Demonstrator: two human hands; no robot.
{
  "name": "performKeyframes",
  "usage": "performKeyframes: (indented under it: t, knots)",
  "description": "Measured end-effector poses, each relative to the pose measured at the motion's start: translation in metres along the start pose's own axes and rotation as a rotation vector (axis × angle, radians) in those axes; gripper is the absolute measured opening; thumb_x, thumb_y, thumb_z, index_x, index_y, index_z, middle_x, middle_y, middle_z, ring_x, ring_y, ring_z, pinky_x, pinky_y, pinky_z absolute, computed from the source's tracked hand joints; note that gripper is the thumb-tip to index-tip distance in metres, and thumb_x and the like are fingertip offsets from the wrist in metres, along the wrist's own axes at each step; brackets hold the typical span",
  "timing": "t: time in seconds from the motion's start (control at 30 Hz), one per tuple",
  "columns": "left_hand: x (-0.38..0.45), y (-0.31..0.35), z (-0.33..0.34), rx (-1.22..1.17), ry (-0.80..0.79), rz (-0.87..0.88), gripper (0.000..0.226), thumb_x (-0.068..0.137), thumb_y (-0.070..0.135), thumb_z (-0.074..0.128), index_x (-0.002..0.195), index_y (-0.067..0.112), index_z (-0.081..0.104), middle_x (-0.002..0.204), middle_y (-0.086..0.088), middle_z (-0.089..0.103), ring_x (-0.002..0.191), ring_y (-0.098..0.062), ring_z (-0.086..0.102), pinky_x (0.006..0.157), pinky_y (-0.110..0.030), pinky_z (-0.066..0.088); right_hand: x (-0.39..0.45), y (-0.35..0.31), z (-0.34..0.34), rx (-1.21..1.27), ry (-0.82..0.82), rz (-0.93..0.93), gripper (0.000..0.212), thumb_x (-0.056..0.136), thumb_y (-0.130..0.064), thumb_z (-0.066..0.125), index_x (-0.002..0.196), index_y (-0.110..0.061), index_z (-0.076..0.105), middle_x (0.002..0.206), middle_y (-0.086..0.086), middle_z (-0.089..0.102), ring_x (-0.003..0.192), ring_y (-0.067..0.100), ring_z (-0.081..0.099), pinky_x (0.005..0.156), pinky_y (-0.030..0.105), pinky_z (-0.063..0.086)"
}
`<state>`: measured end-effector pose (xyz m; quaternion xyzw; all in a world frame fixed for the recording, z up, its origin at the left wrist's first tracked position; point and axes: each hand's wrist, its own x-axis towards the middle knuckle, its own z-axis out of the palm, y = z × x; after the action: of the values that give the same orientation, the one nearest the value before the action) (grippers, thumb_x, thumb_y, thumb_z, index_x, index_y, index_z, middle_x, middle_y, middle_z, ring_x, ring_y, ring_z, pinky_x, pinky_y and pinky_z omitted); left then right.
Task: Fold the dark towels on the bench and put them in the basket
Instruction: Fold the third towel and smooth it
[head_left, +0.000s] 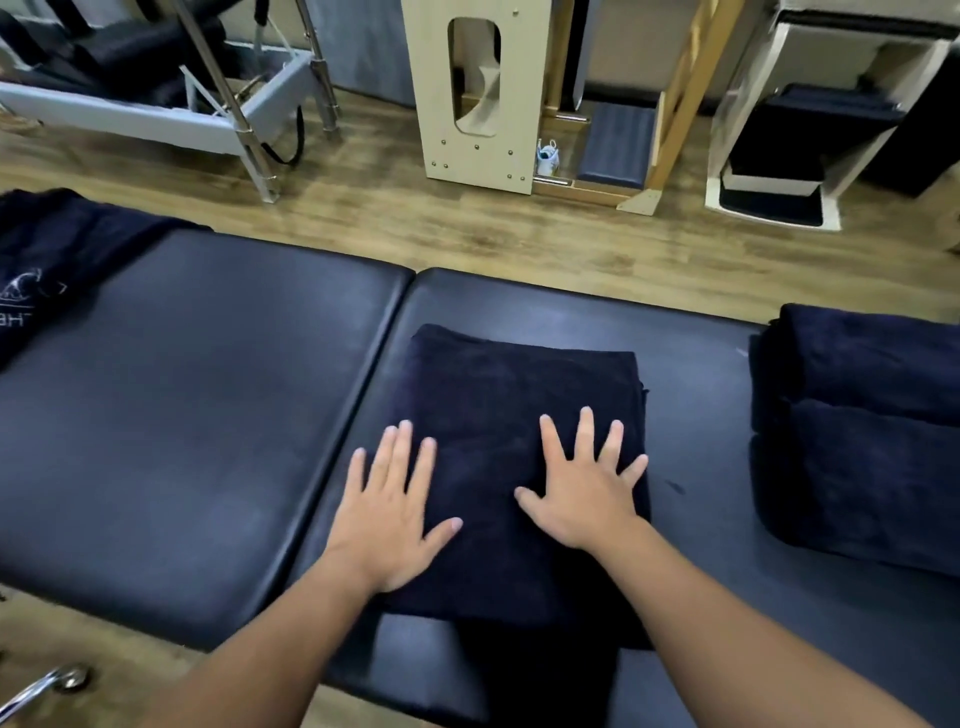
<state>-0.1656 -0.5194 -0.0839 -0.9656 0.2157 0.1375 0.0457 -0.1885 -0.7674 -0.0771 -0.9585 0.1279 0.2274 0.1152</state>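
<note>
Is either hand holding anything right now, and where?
Nothing is held. Both the left hand and right hand lie flat with fingers spread on the near half of the folded towel.

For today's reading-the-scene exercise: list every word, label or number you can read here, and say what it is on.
"HB", a cut-off fragment in pale letters, beneath a pale emblem: on the unfolded dark towel at the bench's left end.
Nothing else is legible: the folded towel under both hands and the stacked towels show no text.

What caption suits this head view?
Both hands, left and right, press flat on a folded dark towel on the bench.
</note>
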Motion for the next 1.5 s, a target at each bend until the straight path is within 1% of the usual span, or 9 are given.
performKeyframes:
  t: [0.1,0.3,0.47,0.73,0.97,1.07,1.27,1.33,1.5]
  knots:
    - [0.041,0.004,-0.012,0.020,-0.040,0.102,0.083,0.090,0.081,0.007,0.157,0.039,-0.019,0.162,-0.014,-0.033,0.149,-0.034,-0.032,0.122,-0.060,-0.003,0.011,-0.008,-0.010,0.025,0.002,0.016,0.097,0.081,-0.071,0.047,0.156,-0.042,-0.008,0.163,0.009,-0.031,0.145,0.050,-0.027,0.111,0.078,-0.001]
    - [0.124,-0.007,-0.036,-0.041,-0.111,0.057,0.078,0.089,0.082,0.011,0.153,0.050,-0.019,0.164,-0.008,-0.031,0.149,-0.043,-0.027,0.121,-0.062,0.001,0.045,-0.015,-0.028,0.123,0.006,0.154,0.089,0.078,-0.085,0.040,0.149,-0.060,-0.007,0.164,0.001,-0.029,0.147,0.049,-0.025,0.107,0.081,0.000]
    - [0.152,-0.018,-0.044,-0.190,-0.198,0.007,0.082,0.092,0.080,0.022,0.157,0.045,-0.014,0.165,0.004,-0.030,0.152,-0.040,-0.021,0.122,-0.062,0.005,0.064,-0.028,-0.034,0.157,-0.033,0.236,0.095,0.075,-0.081,0.053,0.148,-0.060,-0.005,0.163,0.004,-0.032,0.145,0.052,-0.026,0.104,0.084,-0.001]
    - [0.086,-0.002,-0.011,-0.048,0.069,0.135,0.077,0.103,0.058,0.016,0.162,0.010,0.002,0.169,-0.012,-0.008,0.155,-0.033,-0.015,0.123,-0.058,0.000,0.003,-0.030,-0.012,0.058,-0.004,0.093,0.093,0.086,-0.075,0.049,0.152,-0.055,-0.014,0.164,0.002,-0.031,0.149,0.044,-0.025,0.112,0.076,-0.004]
    - [-0.018,0.001,0.029,-0.071,0.171,0.254,0.071,0.101,0.056,0.029,0.155,0.011,0.038,0.164,-0.017,0.028,0.153,-0.032,0.022,0.118,-0.059,0.017,-0.094,-0.024,0.047,-0.017,-0.035,-0.081,0.087,0.090,-0.076,0.037,0.151,-0.054,-0.021,0.160,-0.002,-0.037,0.146,0.037,-0.035,0.116,0.071,-0.004]
    - [-0.052,-0.006,0.038,-0.058,0.202,0.306,0.071,0.102,0.058,0.031,0.157,0.013,0.034,0.166,-0.015,0.024,0.155,-0.029,0.018,0.119,-0.058,0.018,-0.110,-0.002,0.060,-0.152,0.037,-0.156,0.077,0.090,-0.074,0.014,0.158,-0.046,-0.008,0.166,0.006,-0.022,0.153,0.041,-0.014,0.119,0.067,0.014]
    - [-0.081,-0.029,0.048,0.086,0.201,0.411,0.076,0.091,0.023,0.054,0.155,0.000,0.021,0.164,-0.020,0.025,0.152,-0.035,0.024,0.118,-0.054,0.032,-0.120,0.026,0.075,-0.283,0.076,-0.227,0.102,0.069,-0.038,0.085,0.156,-0.019,0.035,0.159,0.026,0.031,0.139,0.054,0.038,0.100,0.064,0.047]
    - [-0.083,-0.034,0.048,0.120,0.271,0.425,0.071,0.080,0.001,0.036,0.151,-0.003,0.026,0.158,-0.021,0.038,0.146,-0.035,0.036,0.112,-0.048,0.040,-0.121,0.030,0.074,-0.307,0.090,-0.208,0.107,0.056,-0.010,0.086,0.152,-0.016,0.039,0.153,0.029,0.040,0.132,0.055,0.046,0.094,0.063,0.050]
    - [-0.078,-0.031,0.033,0.194,0.196,0.379,0.074,0.049,0.001,0.075,0.122,-0.006,0.060,0.119,-0.025,0.057,0.107,-0.042,0.058,0.082,-0.044,0.060,-0.124,0.023,0.073,-0.368,0.107,-0.152,0.109,0.038,-0.004,0.089,0.142,-0.017,0.057,0.131,0.028,0.056,0.108,0.049,0.061,0.074,0.056,0.057]
